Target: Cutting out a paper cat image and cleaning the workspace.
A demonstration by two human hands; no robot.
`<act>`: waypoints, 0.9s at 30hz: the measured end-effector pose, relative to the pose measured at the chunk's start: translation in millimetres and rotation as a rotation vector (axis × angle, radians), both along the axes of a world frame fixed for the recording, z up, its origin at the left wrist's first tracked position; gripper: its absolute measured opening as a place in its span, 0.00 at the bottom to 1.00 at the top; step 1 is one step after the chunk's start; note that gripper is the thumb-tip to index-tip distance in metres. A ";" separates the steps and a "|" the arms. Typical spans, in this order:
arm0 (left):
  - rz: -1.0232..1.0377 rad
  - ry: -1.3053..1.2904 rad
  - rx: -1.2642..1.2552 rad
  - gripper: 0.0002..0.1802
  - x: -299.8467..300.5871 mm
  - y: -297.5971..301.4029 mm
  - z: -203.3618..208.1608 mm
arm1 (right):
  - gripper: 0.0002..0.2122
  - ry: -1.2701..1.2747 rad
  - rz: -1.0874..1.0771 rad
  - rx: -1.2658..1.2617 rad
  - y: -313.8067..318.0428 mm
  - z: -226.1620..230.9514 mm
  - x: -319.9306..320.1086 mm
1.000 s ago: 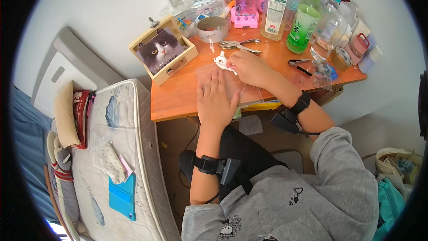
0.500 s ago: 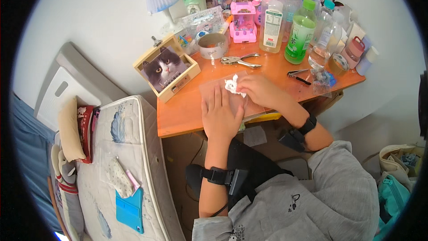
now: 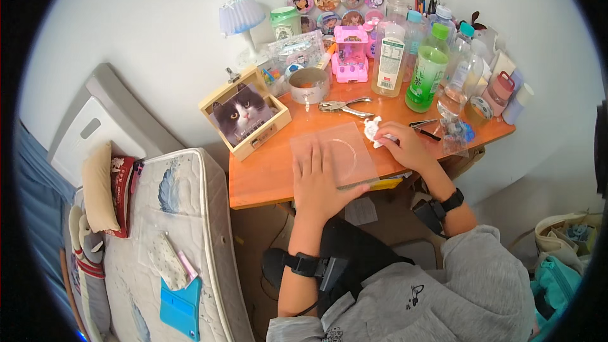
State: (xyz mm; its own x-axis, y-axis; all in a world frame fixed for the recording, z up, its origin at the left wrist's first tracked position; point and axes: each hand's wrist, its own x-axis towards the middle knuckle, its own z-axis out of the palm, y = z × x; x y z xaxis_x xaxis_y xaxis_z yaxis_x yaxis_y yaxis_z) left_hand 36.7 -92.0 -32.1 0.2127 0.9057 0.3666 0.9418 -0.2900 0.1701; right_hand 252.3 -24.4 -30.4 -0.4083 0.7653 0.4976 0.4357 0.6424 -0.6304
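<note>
My left hand (image 3: 316, 187) lies with its fingers spread flat on a clear square plastic sheet (image 3: 354, 136) on the orange desk (image 3: 259, 180). A faint pale curved mark shows on the sheet. To the right of the sheet, my right hand (image 3: 408, 147) pinches a crumpled white tissue (image 3: 372, 128) between thumb and fingers, just above or on the desktop; I cannot tell which. Beyond the tissue lies a silver plier-like tool (image 3: 345, 107). A small black and silver tool (image 3: 425, 129) rests just beyond my right hand.
At the desk's back stand a wooden box with a cat picture (image 3: 244, 117), a tape roll (image 3: 308, 93), a pink toy machine (image 3: 350, 57), a lamp (image 3: 242, 18), a green drink bottle (image 3: 427, 73) and several other bottles. A mattress (image 3: 171, 240) lies to the left.
My right hand has moved right with the tissue, off the plastic sheet. My left hand stays flat on the sheet. The whole view has shifted slightly.
</note>
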 end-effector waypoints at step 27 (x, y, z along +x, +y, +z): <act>0.273 -0.776 0.430 0.28 -22.8 1.9 -10.3 | 0.10 0.186 -0.143 -0.141 -4.3 1.3 6.7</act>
